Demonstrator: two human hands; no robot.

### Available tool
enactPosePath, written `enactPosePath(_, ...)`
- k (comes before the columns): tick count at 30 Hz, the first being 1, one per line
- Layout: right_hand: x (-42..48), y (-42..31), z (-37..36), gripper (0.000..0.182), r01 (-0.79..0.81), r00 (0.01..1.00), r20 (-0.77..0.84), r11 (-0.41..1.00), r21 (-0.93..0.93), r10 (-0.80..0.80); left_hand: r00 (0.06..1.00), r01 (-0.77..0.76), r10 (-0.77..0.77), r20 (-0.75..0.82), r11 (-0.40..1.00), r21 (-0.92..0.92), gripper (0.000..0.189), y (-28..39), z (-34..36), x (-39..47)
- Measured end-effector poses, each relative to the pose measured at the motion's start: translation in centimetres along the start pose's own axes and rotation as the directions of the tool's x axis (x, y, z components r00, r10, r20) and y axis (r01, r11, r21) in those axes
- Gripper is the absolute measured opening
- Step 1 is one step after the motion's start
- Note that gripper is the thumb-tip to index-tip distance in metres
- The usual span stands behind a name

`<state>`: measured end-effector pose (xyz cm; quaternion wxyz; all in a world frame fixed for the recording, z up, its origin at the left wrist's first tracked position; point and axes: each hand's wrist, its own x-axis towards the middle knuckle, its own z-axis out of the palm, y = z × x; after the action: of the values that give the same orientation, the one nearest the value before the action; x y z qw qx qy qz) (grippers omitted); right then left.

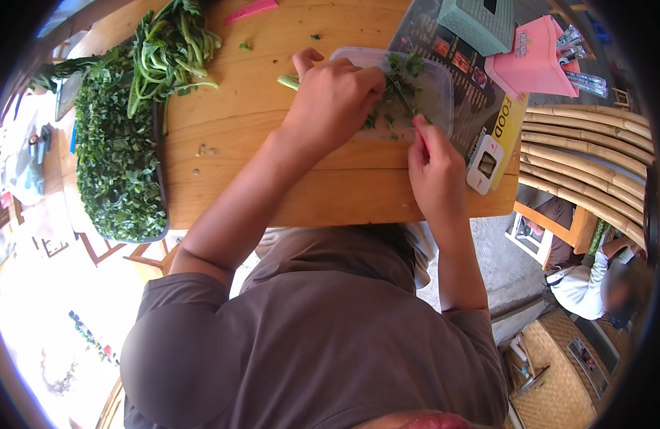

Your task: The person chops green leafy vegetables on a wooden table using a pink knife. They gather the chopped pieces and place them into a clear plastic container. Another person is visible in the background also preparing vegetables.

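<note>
My left hand (335, 96) grips a leafy green stalk, whose pale end (288, 81) sticks out beyond the fingers. In my right hand (437, 166) is a small knife with a pink handle; its thin blade (404, 101) points up and left across the leaves. Both hands work over a clear plastic lid or shallow tray (443, 88) on the wooden table (233, 182). Cut leaf pieces (390, 121) lie on the plastic, with leafy tips (414, 63) at its far side. How the fingertips meet the stalk is partly hidden.
A container heaped with chopped greens (118, 166) stands left, near whole leafy stalks (171, 48). A pink blade cover (249, 9) lies far off. On the right are a printed menu (464, 115), teal tissue box (477, 27), pink holder (533, 59), white device (485, 164) and bamboo bench (587, 150). Another person (582, 289) sits beyond.
</note>
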<state>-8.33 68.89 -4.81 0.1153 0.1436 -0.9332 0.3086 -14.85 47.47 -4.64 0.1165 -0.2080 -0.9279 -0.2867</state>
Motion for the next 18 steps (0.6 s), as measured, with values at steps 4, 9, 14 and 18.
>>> enactPosePath(4,0.7,0.3,0.6,0.023,0.005,1.000,-0.001,1.000,-0.019,-0.005,1.000,0.006,-0.006,-0.003,1.000,-0.008,0.004,0.0,-0.5,0.1)
enactPosePath(9,-0.9,2.3,-0.4,0.024,0.002,0.995,-0.098,1.000,0.008,-0.002,1.000,-0.002,0.002,-0.004,0.999,-0.039,0.007,-0.6,-0.1,-0.1)
enactPosePath(14,-1.4,-0.2,-1.3,0.020,0.002,0.997,-0.072,1.000,0.012,-0.002,0.999,-0.021,0.019,0.047,0.999,0.033,0.005,-0.4,-1.1,-0.1)
enactPosePath(18,-0.6,-0.5,0.5,0.021,0.010,1.000,-0.015,0.998,0.058,-0.010,0.998,-0.047,0.045,0.042,0.998,0.036,0.007,-0.5,-0.8,-0.4)
